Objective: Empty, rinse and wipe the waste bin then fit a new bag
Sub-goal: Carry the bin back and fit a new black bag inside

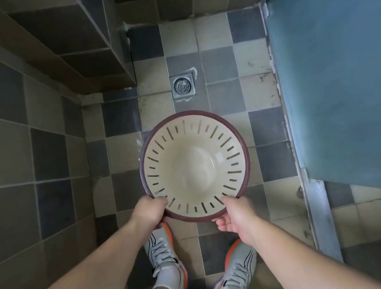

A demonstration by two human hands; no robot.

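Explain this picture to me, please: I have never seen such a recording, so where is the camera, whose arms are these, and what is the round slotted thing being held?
There is no machine here. A person wears a wide-angle camera on the head, so this one picture looks down past the person's own arms to the floor. The round object is the waste bin, cream inside with a dark red rim and slots in its wall; you look straight into its open top, and it appears empty, with no bag fitted. The left hand grips the near rim on one side, and the right hand holds the near rim on the other, fingers curled beneath it. Below are the person's shoes on a checkered tiled floor. A floor drain lies beyond the bin, and a blue panel stands at the right.
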